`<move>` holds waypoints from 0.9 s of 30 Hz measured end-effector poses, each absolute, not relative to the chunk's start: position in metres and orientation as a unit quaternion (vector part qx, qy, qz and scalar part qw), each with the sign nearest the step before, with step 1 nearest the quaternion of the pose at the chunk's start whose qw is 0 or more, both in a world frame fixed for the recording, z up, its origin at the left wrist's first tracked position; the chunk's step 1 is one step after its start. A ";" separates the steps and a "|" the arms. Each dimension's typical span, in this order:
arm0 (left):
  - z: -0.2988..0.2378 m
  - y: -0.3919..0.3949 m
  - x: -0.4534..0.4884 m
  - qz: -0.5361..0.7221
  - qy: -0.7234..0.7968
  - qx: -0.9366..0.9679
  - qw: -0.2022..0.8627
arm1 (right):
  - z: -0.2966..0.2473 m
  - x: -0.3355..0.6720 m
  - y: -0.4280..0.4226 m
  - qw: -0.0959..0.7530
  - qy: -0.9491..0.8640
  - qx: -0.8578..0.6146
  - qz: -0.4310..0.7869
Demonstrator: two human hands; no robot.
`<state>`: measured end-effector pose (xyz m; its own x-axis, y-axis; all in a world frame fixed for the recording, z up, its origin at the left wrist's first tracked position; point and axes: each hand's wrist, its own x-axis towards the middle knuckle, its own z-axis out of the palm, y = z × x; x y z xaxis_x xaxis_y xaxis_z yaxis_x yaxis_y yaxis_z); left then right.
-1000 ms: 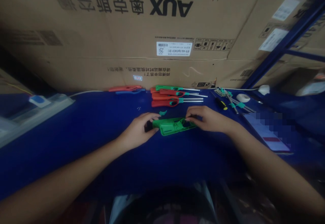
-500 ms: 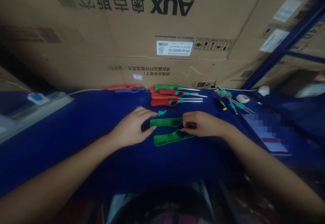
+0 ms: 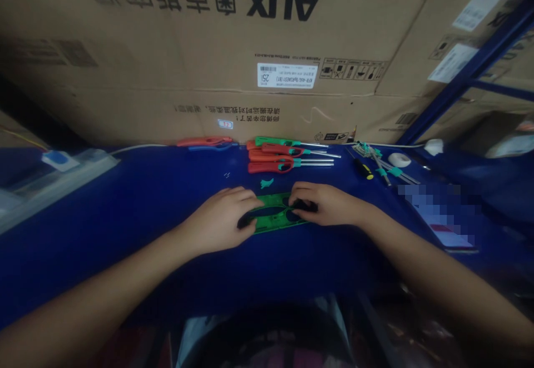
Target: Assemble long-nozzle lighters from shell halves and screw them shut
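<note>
Two green lighter casing halves lie side by side on the blue table, the farther green half [image 3: 274,200] and the nearer green half [image 3: 273,223]. At their left ends, my left hand [image 3: 227,217] has its fingers on the farther half and its thumb on the nearer one. My right hand [image 3: 329,204] is curled over the right ends, with its thumb by the nearer half. Both hands partly cover the casings. Just beyond them lies a small teal trigger piece [image 3: 266,183].
Behind lie several assembled lighters, with a red lighter [image 3: 271,165] in front. A red casing [image 3: 204,141] rests by the cardboard box [image 3: 208,67]. At right are a screwdriver [image 3: 364,170], metal tubes [image 3: 404,176], a white roll [image 3: 399,160] and a phone [image 3: 448,229].
My left hand has moved right and closed on the casings' left ends. The two halves are closer together. Tiny pieces on the table, previously behind my left hand, now show.
</note>
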<state>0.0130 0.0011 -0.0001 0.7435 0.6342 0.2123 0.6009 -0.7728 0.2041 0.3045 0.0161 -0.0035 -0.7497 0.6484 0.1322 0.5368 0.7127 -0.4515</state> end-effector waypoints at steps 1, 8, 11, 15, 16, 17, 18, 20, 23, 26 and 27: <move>-0.001 0.002 0.013 0.137 0.332 0.931 0.065 | -0.003 0.304 0.016 0.143 -0.915 -0.322 0.194; -0.003 0.006 0.014 0.141 0.336 0.928 0.076 | -0.003 0.302 0.014 0.142 -0.919 -0.317 0.188; -0.003 0.006 0.014 0.137 0.339 0.928 0.076 | -0.002 0.301 0.014 0.137 -0.919 -0.319 0.187; -0.001 0.005 0.013 0.136 0.345 0.926 0.075 | -0.002 0.299 0.013 0.139 -0.919 -0.318 0.185; -0.001 0.005 0.014 0.142 0.343 0.925 0.078 | -0.002 0.298 0.013 0.142 -0.919 -0.317 0.185; -0.001 0.004 0.014 0.151 0.341 0.924 0.083 | -0.002 0.298 0.014 0.145 -0.919 -0.318 0.185; -0.001 0.003 0.015 0.163 0.338 0.923 0.088 | -0.003 0.297 0.014 0.149 -0.918 -0.318 0.186; -0.002 0.001 0.017 0.188 0.333 0.919 0.094 | -0.003 0.295 0.014 0.156 -0.916 -0.320 0.185; -0.005 -0.002 0.020 0.205 0.328 0.918 0.090 | -0.004 0.293 0.015 0.166 -0.916 -0.319 0.177; -0.010 -0.004 0.022 0.197 0.326 0.920 0.091 | -0.004 0.292 0.014 0.169 -0.918 -0.318 0.167; -0.012 -0.004 0.023 0.194 0.326 0.921 0.094 | -0.003 0.292 0.014 0.169 -0.918 -0.319 0.166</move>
